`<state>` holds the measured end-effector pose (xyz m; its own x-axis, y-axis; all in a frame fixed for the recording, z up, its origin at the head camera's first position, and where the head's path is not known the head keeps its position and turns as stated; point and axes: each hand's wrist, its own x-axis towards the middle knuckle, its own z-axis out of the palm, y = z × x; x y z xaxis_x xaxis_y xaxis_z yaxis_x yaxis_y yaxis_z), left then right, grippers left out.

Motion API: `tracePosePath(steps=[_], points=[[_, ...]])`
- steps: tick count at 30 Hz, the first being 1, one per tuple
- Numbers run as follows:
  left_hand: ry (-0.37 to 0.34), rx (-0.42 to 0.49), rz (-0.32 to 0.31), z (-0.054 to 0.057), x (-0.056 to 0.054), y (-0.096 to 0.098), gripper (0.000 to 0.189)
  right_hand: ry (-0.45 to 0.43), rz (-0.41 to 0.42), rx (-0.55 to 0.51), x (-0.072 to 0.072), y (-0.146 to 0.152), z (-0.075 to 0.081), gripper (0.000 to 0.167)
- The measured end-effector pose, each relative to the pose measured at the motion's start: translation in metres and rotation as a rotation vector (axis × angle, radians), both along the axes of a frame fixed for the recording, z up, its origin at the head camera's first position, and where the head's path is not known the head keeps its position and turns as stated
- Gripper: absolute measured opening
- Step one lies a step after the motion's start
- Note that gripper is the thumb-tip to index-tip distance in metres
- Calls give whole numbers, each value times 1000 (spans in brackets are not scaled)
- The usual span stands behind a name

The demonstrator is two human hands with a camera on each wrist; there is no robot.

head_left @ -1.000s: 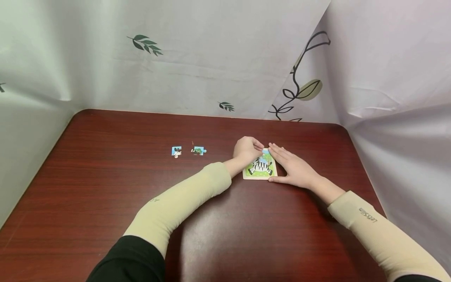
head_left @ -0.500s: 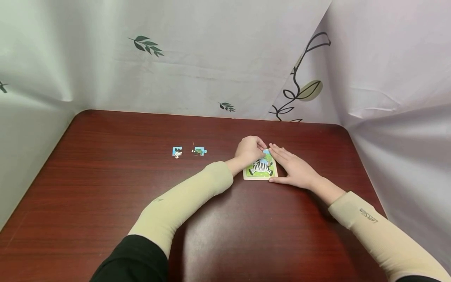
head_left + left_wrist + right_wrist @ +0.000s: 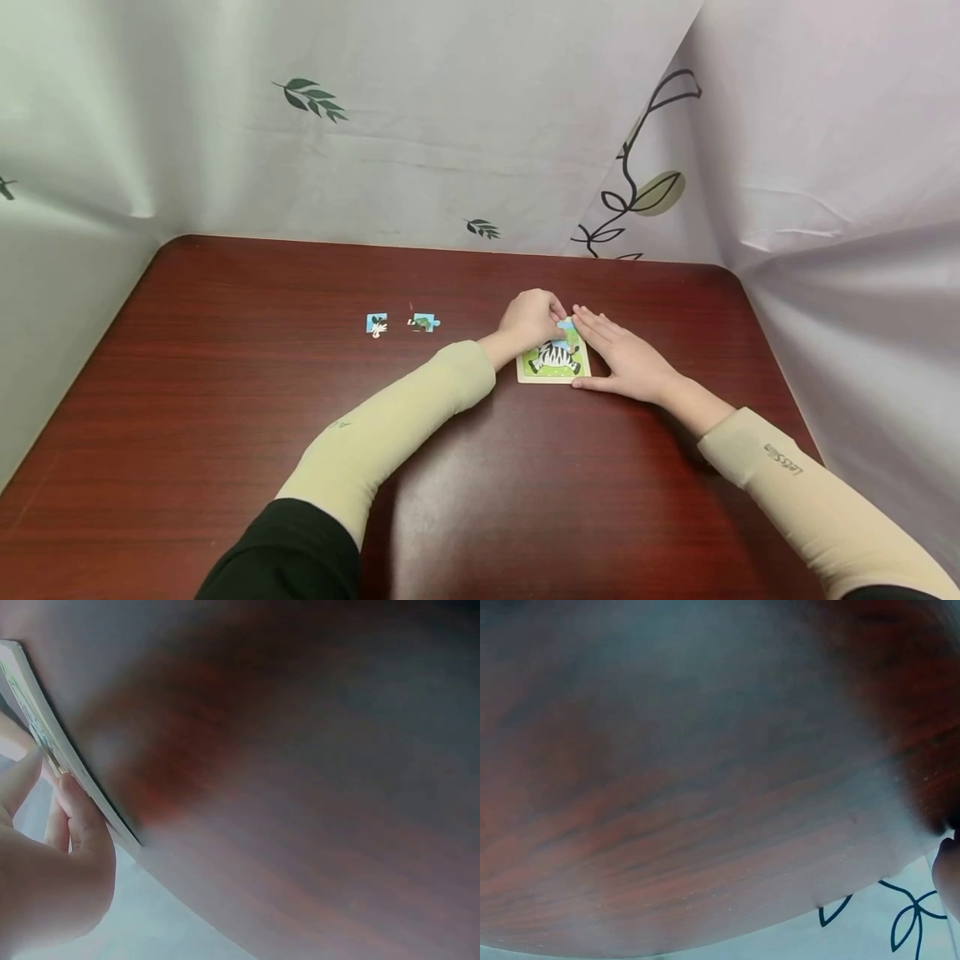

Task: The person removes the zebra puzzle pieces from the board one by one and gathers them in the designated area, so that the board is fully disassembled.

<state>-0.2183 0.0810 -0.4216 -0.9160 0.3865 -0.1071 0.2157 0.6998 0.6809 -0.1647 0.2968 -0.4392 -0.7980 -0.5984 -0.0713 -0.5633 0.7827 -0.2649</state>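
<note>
A small square zebra puzzle board [image 3: 555,358] with a pale rim lies on the table. My left hand [image 3: 529,318] reaches over its upper left part, and its thumb and fingers pinch a puzzle piece [image 3: 54,762] at the board's surface. Only a thin edge of that piece shows in the left wrist view; the hand hides most of it. On the other side, my right hand [image 3: 628,357] lies with fingers and thumb spread along the board's right edge, touching it. The right wrist view shows only a bit of that hand at its right border.
Two loose puzzle pieces lie left of the board: one with a zebra head [image 3: 377,324], the other blue and green [image 3: 425,322]. Dark red wood makes up the table [image 3: 225,375]. A white curtain [image 3: 420,125] with leaf prints hangs along its back and sides.
Over the past second my left hand has shifted very slightly to the right on the board. My right hand and the two loose pieces have stayed in place.
</note>
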Motion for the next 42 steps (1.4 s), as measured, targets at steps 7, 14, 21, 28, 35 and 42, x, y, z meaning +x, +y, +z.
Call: tracePosePath(steps=[7, 14, 21, 28, 35, 42], points=[[27, -50, -42, 2, -1, -2, 20, 14, 6, 13, 0, -2, 1, 107], [28, -61, -56, 5, 1, -2, 19, 27, 14, 5, 0, -4, 2, 106], [6, -41, -38, 7, 0, -6, 12, 39, 22, -3, 1, -5, 2, 105], [-16, 35, -58, 13, -5, -19, 7, 30, 13, 5, 2, -4, 2, 105], [-20, 123, -110, 25, -13, -46, 7, 19, 5, 39, 2, -3, 4, 106], [-48, 120, -139, 35, -18, -82, 7, 14, 5, 48, 2, -5, 4, 106]])
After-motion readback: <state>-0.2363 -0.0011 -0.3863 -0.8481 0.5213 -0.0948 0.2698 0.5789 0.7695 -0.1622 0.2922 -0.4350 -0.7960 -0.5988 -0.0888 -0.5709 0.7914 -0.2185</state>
